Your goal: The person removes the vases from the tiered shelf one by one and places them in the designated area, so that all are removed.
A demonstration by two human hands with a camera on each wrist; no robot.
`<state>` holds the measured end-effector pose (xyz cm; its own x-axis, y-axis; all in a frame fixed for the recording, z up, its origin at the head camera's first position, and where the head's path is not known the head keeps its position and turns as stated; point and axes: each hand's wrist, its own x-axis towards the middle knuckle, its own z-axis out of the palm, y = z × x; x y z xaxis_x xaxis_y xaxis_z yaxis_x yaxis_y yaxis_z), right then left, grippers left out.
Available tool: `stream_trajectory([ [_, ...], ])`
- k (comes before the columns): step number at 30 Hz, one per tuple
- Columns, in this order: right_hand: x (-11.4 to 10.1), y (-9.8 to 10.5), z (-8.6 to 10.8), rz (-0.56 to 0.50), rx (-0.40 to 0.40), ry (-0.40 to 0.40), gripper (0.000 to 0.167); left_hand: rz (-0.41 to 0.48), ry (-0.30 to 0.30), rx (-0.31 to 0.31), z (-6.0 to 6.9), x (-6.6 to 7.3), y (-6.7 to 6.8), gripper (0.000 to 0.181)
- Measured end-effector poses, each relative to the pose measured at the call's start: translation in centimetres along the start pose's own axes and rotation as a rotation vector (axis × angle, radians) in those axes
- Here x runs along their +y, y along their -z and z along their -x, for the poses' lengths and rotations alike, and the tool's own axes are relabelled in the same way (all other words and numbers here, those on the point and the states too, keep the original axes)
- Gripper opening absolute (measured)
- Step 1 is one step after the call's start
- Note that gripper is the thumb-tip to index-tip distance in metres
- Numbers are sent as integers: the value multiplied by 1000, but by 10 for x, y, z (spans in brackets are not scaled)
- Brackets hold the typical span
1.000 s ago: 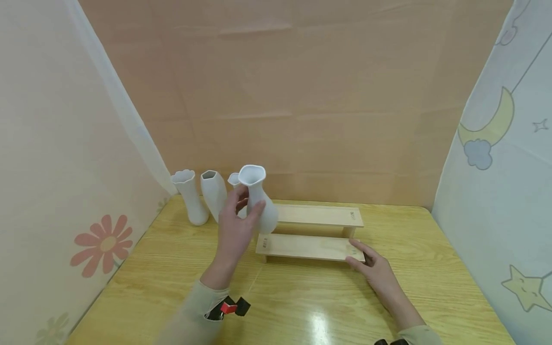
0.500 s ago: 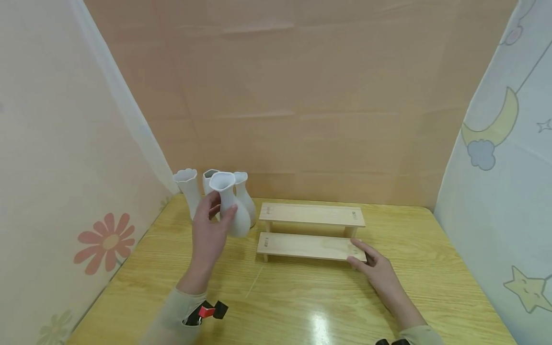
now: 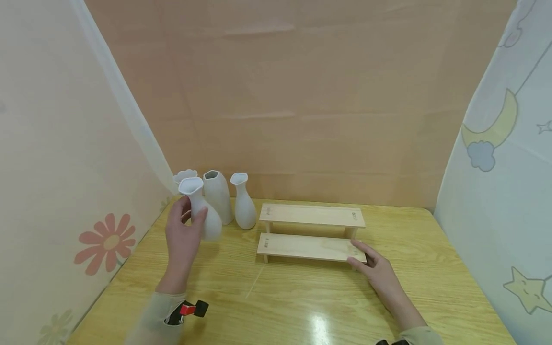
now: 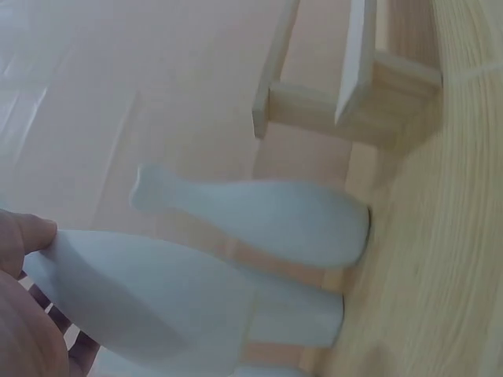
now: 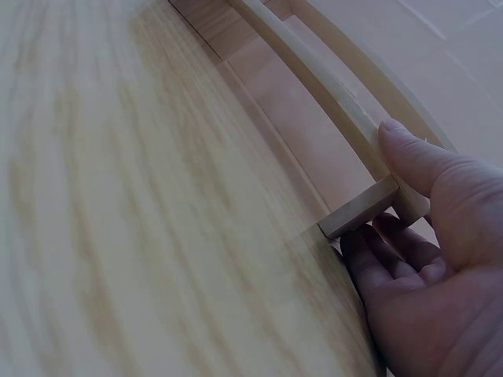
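Note:
My left hand point(image 3: 183, 230) grips a white vase point(image 3: 208, 221) with a wavy rim by its neck, thumb on the near side. In the left wrist view the held vase point(image 4: 149, 294) looks large and hangs clear of the tabletop. Behind it a faceted vase point(image 3: 219, 199) stands upright, and a scalloped vase point(image 3: 183, 174) is mostly hidden. A slim-necked vase point(image 3: 245, 206) stands to their right. My right hand point(image 3: 377, 270) pinches the right end of a two-step wooden stand point(image 3: 306, 247), thumb on the lower board and fingers curled by its leg point(image 5: 361, 208).
The wooden table point(image 3: 302, 297) runs under everything. A plain backdrop point(image 3: 293, 105) closes the far side. Printed cloth walls stand at the left point(image 3: 108, 143) and right point(image 3: 496, 191). The stand's upper board point(image 3: 310, 214) lies behind the lower one.
My left hand has carried the vase leftward from beside the stand to in front of the other vases, uncovering the slim-necked one. My right hand has kept its hold on the stand.

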<state>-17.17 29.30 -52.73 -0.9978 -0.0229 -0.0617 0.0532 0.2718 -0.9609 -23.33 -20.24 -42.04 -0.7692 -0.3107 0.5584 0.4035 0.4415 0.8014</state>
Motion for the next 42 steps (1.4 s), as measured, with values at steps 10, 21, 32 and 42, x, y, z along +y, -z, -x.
stream_trajectory([
  [10, 3, -1, -1, 1, 2, -1, 79, -77, 90, 95, -18, -43, 16, 46],
  [21, 4, -3, -1, 2, 7, -7, 77, -132, 150, 159, -38, -78, 26, 46],
  [32, 3, -2, 0, -12, 11, -6, 77, -157, 181, 191, -58, -95, 30, 44],
  [42, -1, -2, 3, -20, 11, -3, 77, -166, 219, 185, -75, -110, 30, 47],
])
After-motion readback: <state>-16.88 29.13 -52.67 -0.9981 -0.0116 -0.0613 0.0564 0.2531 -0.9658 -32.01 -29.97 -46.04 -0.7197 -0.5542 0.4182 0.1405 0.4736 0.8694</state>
